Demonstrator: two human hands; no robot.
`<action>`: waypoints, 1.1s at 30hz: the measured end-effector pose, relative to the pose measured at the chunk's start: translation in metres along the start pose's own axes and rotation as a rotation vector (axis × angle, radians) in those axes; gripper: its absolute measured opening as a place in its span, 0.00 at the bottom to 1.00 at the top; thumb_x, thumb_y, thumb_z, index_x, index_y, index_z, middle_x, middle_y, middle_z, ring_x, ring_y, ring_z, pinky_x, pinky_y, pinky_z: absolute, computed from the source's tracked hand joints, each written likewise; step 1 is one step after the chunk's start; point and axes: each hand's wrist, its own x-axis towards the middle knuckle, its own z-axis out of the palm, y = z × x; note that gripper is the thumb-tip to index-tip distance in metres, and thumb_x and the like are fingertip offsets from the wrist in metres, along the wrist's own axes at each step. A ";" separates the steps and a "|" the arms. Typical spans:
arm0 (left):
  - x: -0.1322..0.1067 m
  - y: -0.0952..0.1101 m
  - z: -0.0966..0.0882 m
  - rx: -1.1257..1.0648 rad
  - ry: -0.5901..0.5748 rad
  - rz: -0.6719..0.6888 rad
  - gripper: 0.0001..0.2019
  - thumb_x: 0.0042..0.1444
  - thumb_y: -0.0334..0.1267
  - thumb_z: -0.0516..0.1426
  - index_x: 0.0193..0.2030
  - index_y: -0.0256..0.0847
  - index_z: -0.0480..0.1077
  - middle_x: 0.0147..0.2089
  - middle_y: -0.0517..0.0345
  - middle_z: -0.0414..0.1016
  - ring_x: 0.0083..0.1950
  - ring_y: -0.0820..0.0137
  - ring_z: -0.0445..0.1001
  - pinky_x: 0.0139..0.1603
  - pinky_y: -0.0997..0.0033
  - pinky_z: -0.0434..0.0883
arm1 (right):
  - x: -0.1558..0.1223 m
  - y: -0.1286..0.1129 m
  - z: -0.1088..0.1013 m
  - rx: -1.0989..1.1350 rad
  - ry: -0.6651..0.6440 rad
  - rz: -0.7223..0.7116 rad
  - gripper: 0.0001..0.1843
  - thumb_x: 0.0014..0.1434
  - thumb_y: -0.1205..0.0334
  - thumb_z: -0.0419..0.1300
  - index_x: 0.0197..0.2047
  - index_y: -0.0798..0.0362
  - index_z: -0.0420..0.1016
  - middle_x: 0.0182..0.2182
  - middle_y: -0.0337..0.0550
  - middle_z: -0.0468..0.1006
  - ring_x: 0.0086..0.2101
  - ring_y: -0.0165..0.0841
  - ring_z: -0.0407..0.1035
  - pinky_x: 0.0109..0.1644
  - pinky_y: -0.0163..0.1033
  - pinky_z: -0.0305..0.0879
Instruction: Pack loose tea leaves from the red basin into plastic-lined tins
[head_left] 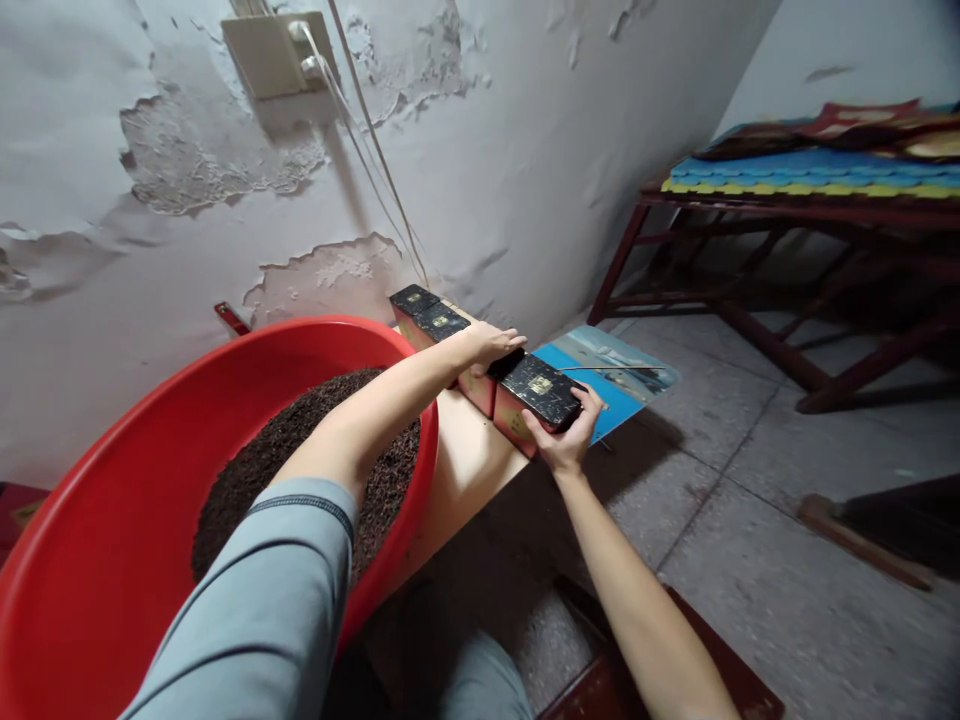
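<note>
A row of dark tins with gold labels stands on a pale board (pixel 465 450) against the wall. My right hand (pixel 564 435) grips the nearest tin (pixel 540 388) at its front end. My left hand (pixel 489 345) rests on top of the tin just behind it, covering that lid. Two further tins (pixel 427 312) stand at the far end of the row. My left forearm reaches across a big red basin (pixel 97 530) holding dark loose tea leaves (pixel 300 440).
A blue printed sheet (pixel 615 375) lies on the floor beyond the tins. A red wooden bench (pixel 795 260) with a colourful mat stands at the right. Cables hang from a wall socket (pixel 274 50) on the peeling wall. Grey concrete floor stretches to the right.
</note>
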 end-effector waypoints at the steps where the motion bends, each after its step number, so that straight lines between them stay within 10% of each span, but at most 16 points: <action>1: 0.004 0.000 -0.005 0.002 -0.001 -0.002 0.51 0.41 0.26 0.70 0.74 0.41 0.60 0.70 0.38 0.70 0.59 0.50 0.81 0.56 0.60 0.78 | 0.003 0.001 -0.001 -0.021 0.007 0.016 0.45 0.50 0.35 0.71 0.60 0.49 0.59 0.56 0.55 0.67 0.58 0.53 0.69 0.65 0.66 0.66; 7: 0.041 -0.014 -0.020 0.030 0.155 -0.017 0.44 0.54 0.25 0.65 0.77 0.44 0.57 0.73 0.40 0.66 0.61 0.50 0.80 0.57 0.56 0.78 | 0.021 0.013 0.007 -0.146 0.058 0.110 0.44 0.49 0.31 0.68 0.57 0.49 0.57 0.58 0.59 0.65 0.61 0.58 0.65 0.66 0.69 0.62; 13: 0.061 -0.050 -0.011 -0.092 0.200 -0.161 0.35 0.59 0.21 0.61 0.71 0.52 0.68 0.72 0.46 0.70 0.73 0.46 0.67 0.67 0.45 0.72 | 0.037 0.029 0.060 -0.155 0.010 0.156 0.42 0.53 0.36 0.67 0.59 0.48 0.53 0.60 0.61 0.61 0.65 0.57 0.60 0.69 0.67 0.58; 17: 0.057 -0.082 0.004 -0.173 0.158 -0.352 0.35 0.61 0.21 0.58 0.73 0.53 0.67 0.74 0.49 0.70 0.77 0.46 0.60 0.71 0.37 0.67 | 0.046 0.033 0.113 -0.093 -0.045 0.156 0.41 0.56 0.39 0.65 0.61 0.48 0.50 0.64 0.66 0.57 0.68 0.57 0.56 0.71 0.68 0.53; 21: 0.050 -0.112 0.020 -0.262 0.072 -0.491 0.34 0.63 0.25 0.56 0.74 0.51 0.68 0.71 0.49 0.74 0.72 0.54 0.70 0.70 0.54 0.72 | 0.052 0.034 0.154 -0.026 -0.084 0.153 0.40 0.58 0.44 0.63 0.63 0.51 0.47 0.69 0.72 0.51 0.72 0.55 0.50 0.74 0.65 0.50; 28: 0.015 -0.138 0.049 -0.476 0.005 -0.800 0.34 0.66 0.33 0.54 0.77 0.63 0.60 0.81 0.51 0.59 0.81 0.42 0.56 0.73 0.18 0.57 | 0.069 0.048 0.169 -0.010 -0.292 0.133 0.41 0.53 0.57 0.61 0.65 0.53 0.47 0.74 0.73 0.44 0.76 0.53 0.42 0.76 0.65 0.45; 33: -0.009 -0.136 0.069 -0.541 0.049 -0.807 0.36 0.72 0.48 0.49 0.82 0.38 0.48 0.84 0.38 0.47 0.85 0.51 0.46 0.81 0.35 0.51 | 0.084 0.052 0.180 0.086 -0.387 0.176 0.41 0.52 0.53 0.65 0.64 0.52 0.51 0.72 0.71 0.51 0.75 0.50 0.48 0.77 0.60 0.46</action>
